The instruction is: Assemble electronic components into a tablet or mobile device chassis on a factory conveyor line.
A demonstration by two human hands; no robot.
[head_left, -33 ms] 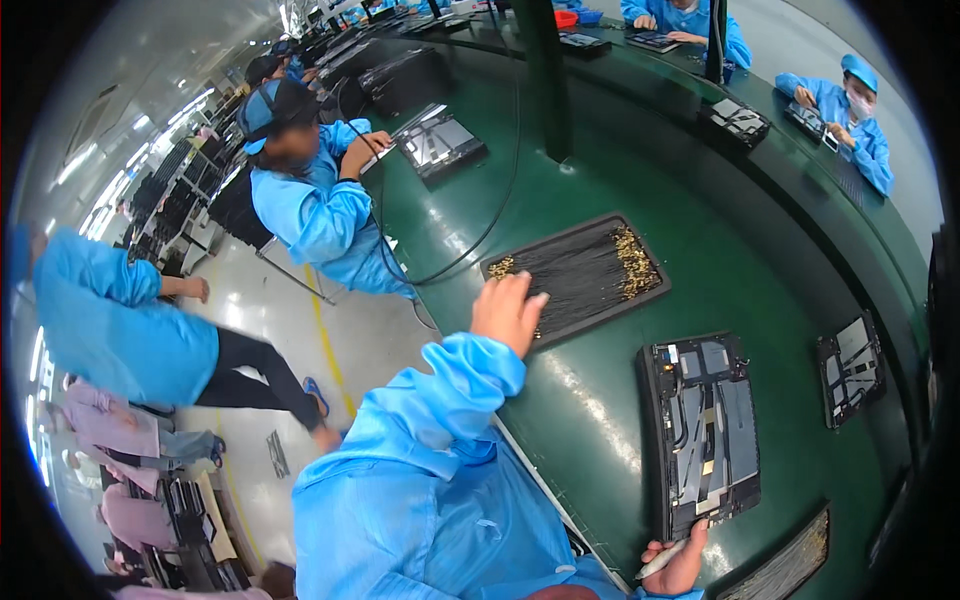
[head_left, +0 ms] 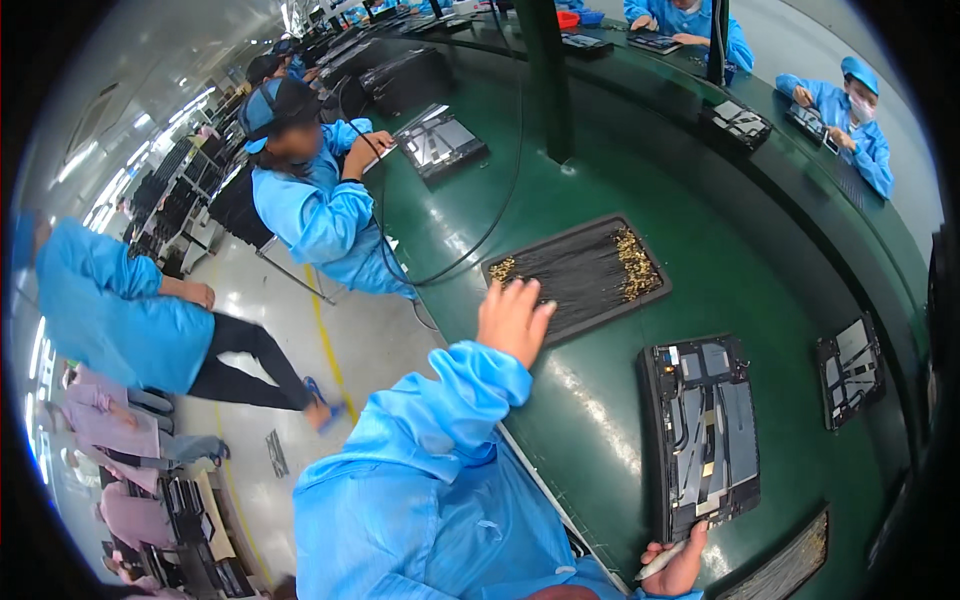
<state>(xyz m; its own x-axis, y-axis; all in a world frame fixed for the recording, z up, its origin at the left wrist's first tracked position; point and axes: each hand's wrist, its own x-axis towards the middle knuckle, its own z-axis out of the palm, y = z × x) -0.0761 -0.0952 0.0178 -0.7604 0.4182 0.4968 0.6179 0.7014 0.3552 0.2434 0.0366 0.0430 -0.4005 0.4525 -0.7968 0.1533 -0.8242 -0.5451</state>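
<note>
Black strands (head_left: 580,275) lie lengthwise in the tray (head_left: 605,318) — left hand (head_left: 512,325) nearest it, grip spread; right hand (head_left: 682,568), farther off, holding a pale tool (head_left: 659,561).

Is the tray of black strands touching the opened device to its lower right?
Apart. The head view plainly shows green tabletop between the tray and the opened device.

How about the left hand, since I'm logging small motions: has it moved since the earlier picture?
Yes, slightly: judged against the dark tray, the left hand has shifted toward the picture's lower edge.
</note>
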